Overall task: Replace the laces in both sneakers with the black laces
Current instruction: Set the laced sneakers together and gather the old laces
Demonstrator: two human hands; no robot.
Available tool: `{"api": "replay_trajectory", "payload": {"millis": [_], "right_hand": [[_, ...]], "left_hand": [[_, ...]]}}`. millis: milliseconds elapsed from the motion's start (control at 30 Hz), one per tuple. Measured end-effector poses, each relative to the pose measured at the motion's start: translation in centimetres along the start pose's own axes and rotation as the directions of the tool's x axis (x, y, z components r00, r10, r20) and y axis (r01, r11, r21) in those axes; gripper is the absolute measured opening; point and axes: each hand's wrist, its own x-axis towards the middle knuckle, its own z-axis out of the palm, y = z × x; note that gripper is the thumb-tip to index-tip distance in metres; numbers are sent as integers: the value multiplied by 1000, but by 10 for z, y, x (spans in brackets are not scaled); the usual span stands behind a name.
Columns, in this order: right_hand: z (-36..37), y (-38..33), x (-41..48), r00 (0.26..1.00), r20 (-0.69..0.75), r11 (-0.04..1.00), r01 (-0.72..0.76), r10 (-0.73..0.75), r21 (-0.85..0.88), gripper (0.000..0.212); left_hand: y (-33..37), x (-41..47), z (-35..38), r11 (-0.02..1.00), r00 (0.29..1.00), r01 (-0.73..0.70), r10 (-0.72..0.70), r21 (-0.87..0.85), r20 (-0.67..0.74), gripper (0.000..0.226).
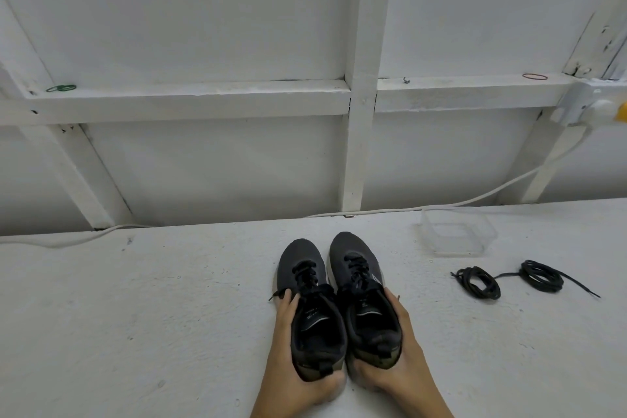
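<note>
Gripping the sneakers at their heels, your left hand curls round one and your right hand round the other. New laces lie coiled right of the sneakers, well apart. Old laces are dark too: once pulled out, you could mix them up.

A clear plastic tub sits on the white table near a cable.

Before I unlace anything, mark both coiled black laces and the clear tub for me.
left black lace coil point(492, 290), head view, lower right of its loops.
right black lace coil point(527, 273), head view, left side of its loops.
clear tub point(454, 249), head view, near wall.
</note>
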Motion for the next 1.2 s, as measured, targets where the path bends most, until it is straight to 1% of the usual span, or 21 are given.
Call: {"api": "replay_trajectory", "payload": {"millis": [33,100,200,267,300,333,367,400,500,567,600,667,733,833,900,1033,1100,1200], "right_hand": [[0,-1,4,999,0,999,35,-35,2,70],[0,0,14,998,42,999,37,-36,-5,71],[-1,8,20,996,78,999,27,-29,27,79],[4,4,28,999,43,999,26,-25,-20,78],[6,4,34,1000,14,998,24,-23,-53,73],[10,5,42,1000,5,999,17,-17,-47,65],[12,7,48,1000,13,998,25,-24,-60,59],[14,5,53,999,33,998,14,-13,-58,57],[15,-1,63,998,61,998,23,-20,-58,62],[16,-9,66,997,47,994,69,-65,-86,58],[17,-10,67,995,36,991,91,-88,-93,61],[19,-11,68,994,-3,991,108,-108,-75,75],[20,-10,69,991,1,988,133,-133,-76,79],[20,-6,69,991,3,987,131,-132,-87,81],[18,-3,67,995,8,991,101,-101,-83,90],[16,4,63,998,43,997,57,-55,-60,96],[15,6,64,998,54,997,37,-34,-65,99],[12,8,64,996,88,997,17,-10,-81,105]], "left_hand": [[-3,4,-3,999,1000,-15,14,39,25,118],[-6,13,-12,995,999,7,-11,95,51,121],[-11,27,-22,998,998,4,-8,61,66,118],[-8,39,-28,997,996,33,-40,76,86,120],[-9,45,-32,995,994,50,-58,88,88,120],[-10,51,-35,994,993,53,-62,92,98,119],[-9,56,-37,994,992,52,-63,100,113,116],[-8,61,-39,994,990,43,-56,104,126,113],[-2,73,-40,995,988,25,-40,100,147,104],[-4,81,-43,994,988,37,-52,103,147,105],[-7,83,-45,994,987,50,-65,101,149,107],[-10,85,-48,994,985,55,-70,91,159,111],[-10,85,-48,994,984,60,-74,90,163,111],[-10,83,-47,994,984,77,-88,77,153,113],[-10,81,-46,994,987,69,-81,85,136,113],[-13,74,-42,996,996,28,-36,88,82,104],[-18,71,-40,991,999,13,-18,133,34,103],[-13,67,-34,967,996,17,6,253,-91,98]]}}
